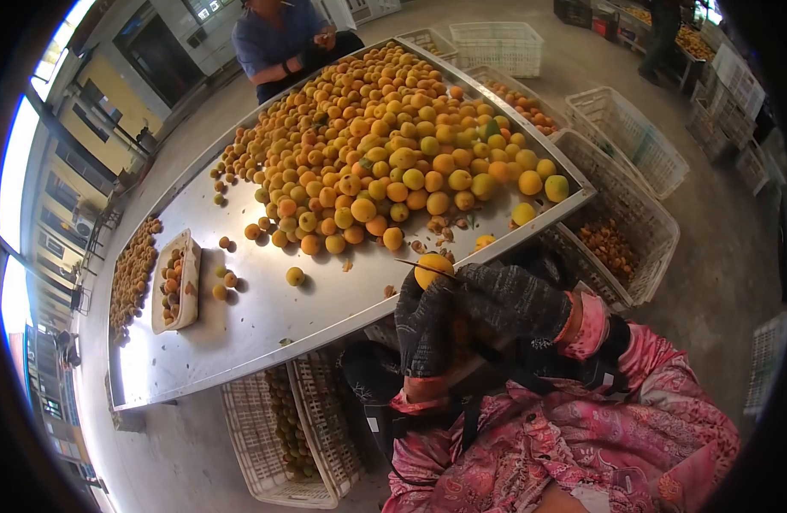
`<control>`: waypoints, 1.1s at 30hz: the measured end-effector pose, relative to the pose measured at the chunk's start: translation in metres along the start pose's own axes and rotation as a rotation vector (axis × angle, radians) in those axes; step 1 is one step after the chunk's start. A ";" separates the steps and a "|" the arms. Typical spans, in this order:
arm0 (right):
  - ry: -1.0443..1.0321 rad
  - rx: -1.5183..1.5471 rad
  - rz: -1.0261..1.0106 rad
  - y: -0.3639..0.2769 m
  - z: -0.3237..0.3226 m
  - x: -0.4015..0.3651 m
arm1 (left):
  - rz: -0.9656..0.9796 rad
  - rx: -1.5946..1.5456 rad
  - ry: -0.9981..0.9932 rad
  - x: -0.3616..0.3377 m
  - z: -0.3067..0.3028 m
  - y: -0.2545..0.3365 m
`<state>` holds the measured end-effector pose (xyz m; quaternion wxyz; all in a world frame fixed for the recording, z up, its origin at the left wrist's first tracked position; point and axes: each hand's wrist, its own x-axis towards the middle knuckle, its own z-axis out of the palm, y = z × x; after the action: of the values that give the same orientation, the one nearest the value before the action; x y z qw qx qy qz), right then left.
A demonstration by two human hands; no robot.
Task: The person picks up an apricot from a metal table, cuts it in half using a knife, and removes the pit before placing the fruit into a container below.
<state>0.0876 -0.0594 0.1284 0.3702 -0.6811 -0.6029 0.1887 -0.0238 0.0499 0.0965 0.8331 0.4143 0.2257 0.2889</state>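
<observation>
My left hand [422, 329], in a dark grey glove, is closed around a yellow-orange apricot [433, 270] by the table's near edge. My right hand [520, 299], gloved alike, is closed right beside it. A thin dark knife [403, 261] lies across the apricot and runs back to the right hand, where its handle is hidden. Beyond both hands, a big heap of apricots [368, 162] covers much of the metal table [239, 342]. Scraps of brown apricot flesh [440, 229] lie just past the fruit I hold.
A white tray [190, 282] of fruit stands at the table's left, near a pile of small brown pits [132, 269]. Plastic crates [658, 248] stand along the right side, others [329, 445] below the near edge. Across the table sits another person [278, 43].
</observation>
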 end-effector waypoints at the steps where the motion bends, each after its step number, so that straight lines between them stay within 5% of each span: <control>1: -0.002 0.000 0.000 0.002 0.000 -0.001 | 0.000 -0.001 0.001 0.000 0.001 -0.001; 10: -0.037 -0.145 -0.029 0.016 0.004 -0.002 | 0.141 0.140 0.046 0.004 0.008 -0.010; 12: 0.129 -0.526 -0.393 0.019 0.012 0.000 | 0.195 0.277 0.117 0.010 0.005 -0.016; 15: 0.083 -0.525 -0.500 0.045 0.020 0.001 | 0.136 0.337 0.139 0.011 0.006 -0.014; 16: 0.083 -0.523 -0.497 0.044 0.020 0.001 | 0.132 0.338 0.138 0.010 0.007 -0.014; 18: -0.022 0.289 -0.137 0.034 0.017 0.005 | 0.192 0.306 0.094 0.010 0.007 -0.012; 22: 0.055 0.332 -0.012 0.022 0.014 0.003 | 0.158 0.178 0.100 0.012 0.013 -0.012; 24: 0.208 -0.120 -0.165 0.034 0.025 0.005 | 0.227 0.060 0.233 0.013 0.021 -0.016; 27: 0.323 -0.185 -0.206 0.037 0.032 0.007 | 0.237 0.115 0.253 0.013 0.017 -0.020; 30: 0.193 -0.158 -0.083 0.024 0.019 0.007 | 0.202 0.483 0.266 0.011 0.009 -0.016; 33: 0.078 -0.189 -0.036 0.009 0.005 0.005 | 0.233 0.490 0.206 0.010 0.009 -0.013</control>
<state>0.0915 -0.0536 0.1194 0.3308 -0.7089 -0.6152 0.0979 -0.0074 0.0453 0.0897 0.6419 0.5949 0.3230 0.3602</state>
